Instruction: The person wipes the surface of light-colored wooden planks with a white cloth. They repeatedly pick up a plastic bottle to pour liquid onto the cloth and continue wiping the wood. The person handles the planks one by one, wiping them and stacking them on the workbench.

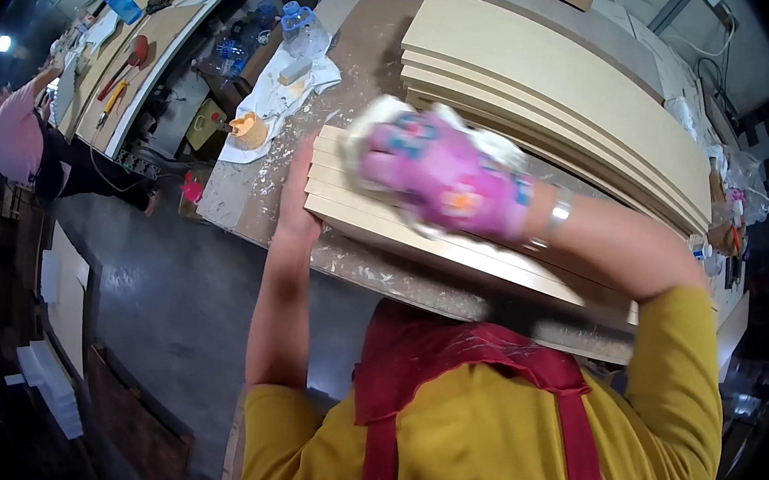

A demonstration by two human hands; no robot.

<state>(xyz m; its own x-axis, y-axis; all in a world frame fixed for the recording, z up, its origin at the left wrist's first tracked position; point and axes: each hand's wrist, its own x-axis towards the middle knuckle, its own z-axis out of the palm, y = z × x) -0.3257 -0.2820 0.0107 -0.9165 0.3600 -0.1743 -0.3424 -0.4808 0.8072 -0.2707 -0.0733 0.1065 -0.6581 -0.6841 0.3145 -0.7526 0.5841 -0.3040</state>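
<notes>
A pale stepped stack of narrow boards lies along the near edge of the workbench. My left hand presses against the stack's left end, its fingers stretched out along the board ends. Over the top of the boards is my right hand, in a pink flowered glove and somewhat blurred by motion. It is closed on a white cloth, which bunches out around the fingers and touches the upper boards. Behind it, a second stack of wider pale boards rests on the bench.
On the dusty workbench, a white rag lies at left beside a clear plastic bottle and an orange-tan container. Another bench with tools stands farther left, where a person in pink is. Clutter lines the right side.
</notes>
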